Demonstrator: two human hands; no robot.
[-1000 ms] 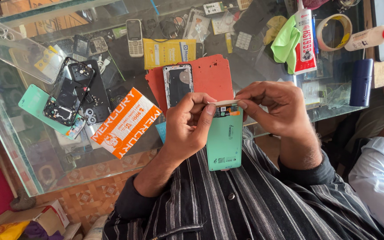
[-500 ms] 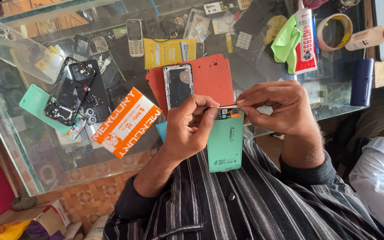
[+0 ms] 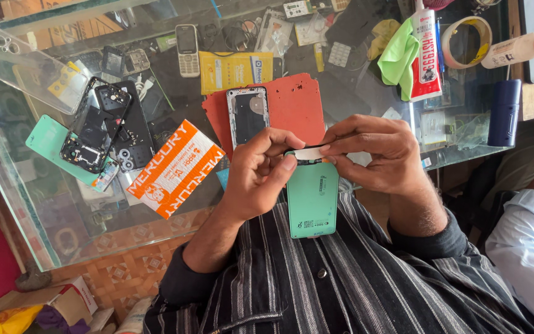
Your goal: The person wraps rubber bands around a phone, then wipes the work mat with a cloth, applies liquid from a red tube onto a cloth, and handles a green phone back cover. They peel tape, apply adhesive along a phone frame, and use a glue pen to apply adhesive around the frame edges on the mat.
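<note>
Both-handed, fingertips pinched on green phone back (image 3: pixel 313 201)

A glass counter (image 3: pixel 20 204) carries a red mat (image 3: pixel 298 105), phone parts (image 3: pixel 103 127) and a green cloth (image 3: pixel 398 57).

1. The person wears a dark shirt (image 3: pixel 341 278) with thin, light vertical stripes.
2. A small dark button sits on the placket down the shirt's front.
3. Both sleeves are long, reaching to the wrists, in the same striped cloth.
4. The left hand (image 3: pixel 261 176) and the right hand (image 3: pixel 375 151) are bare, with no rings, watch or gloves visible.
</note>
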